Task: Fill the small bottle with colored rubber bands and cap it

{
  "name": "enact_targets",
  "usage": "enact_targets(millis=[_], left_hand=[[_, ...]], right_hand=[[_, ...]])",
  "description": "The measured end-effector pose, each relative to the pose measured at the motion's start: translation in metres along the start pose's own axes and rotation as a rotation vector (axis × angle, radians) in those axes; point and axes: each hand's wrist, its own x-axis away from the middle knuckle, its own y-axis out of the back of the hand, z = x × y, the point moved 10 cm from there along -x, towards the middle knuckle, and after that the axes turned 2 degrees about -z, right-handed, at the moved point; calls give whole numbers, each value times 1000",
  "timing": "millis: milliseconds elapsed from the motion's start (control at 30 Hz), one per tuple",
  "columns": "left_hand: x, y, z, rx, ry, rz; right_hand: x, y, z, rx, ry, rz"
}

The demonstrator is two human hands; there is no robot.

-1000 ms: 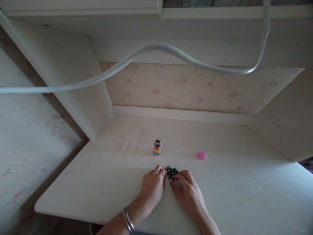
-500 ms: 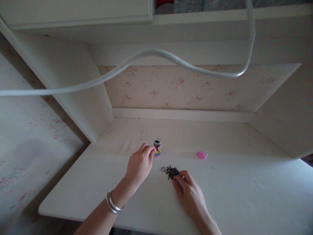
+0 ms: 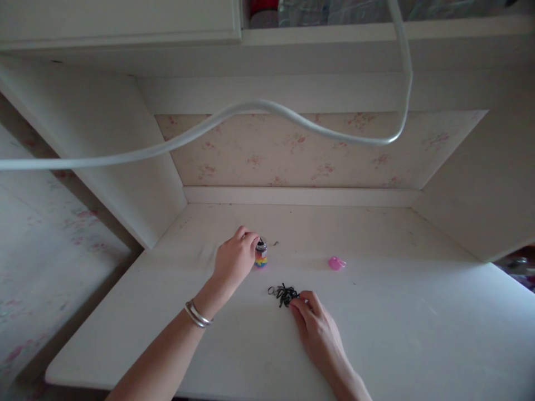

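My left hand (image 3: 237,255), with a silver bangle on the wrist, is closed in a pinch at the mouth of a small clear jar (image 3: 261,257). A dark bit, apparently a black rubber band, shows at its fingertips. The upright jar has black contents near the top and rainbow colours lower down. A pile of small black rubber bands (image 3: 286,294) lies in front of the jar. At the pile's right edge, the fingers of my right hand (image 3: 320,328) are pinched on the bands. Behind the jar lies a small dark piece (image 3: 276,243), perhaps a stray band.
A small pink object (image 3: 336,263) sits on the white desk (image 3: 401,323), right of the jar. Across the upper view runs a white cable (image 3: 259,104). Cabinet side panels (image 3: 96,150) and an overhead shelf (image 3: 326,39) enclose the desk's back.
My left hand has risen from the jar's side to its mouth. A small dark piece now shows behind the jar. My right hand stays at the pile. The view has shifted slightly.
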Motion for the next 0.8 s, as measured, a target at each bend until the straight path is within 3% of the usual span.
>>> enact_targets(millis=[333,500,600,800], left_hand=[[5,8,8,98,-19,-60],[26,11,11,231,-28,-90],[50,-8,2,297,-48,9],[108,-68,-20,377,-31,261]], right_hand=[[-1,8,-2,-129,-21,-55],[1,11,-5,-198,-40,-83],[1,9,-12,-243,-85,-95],[-8,11,-50,-204,-271,-141]])
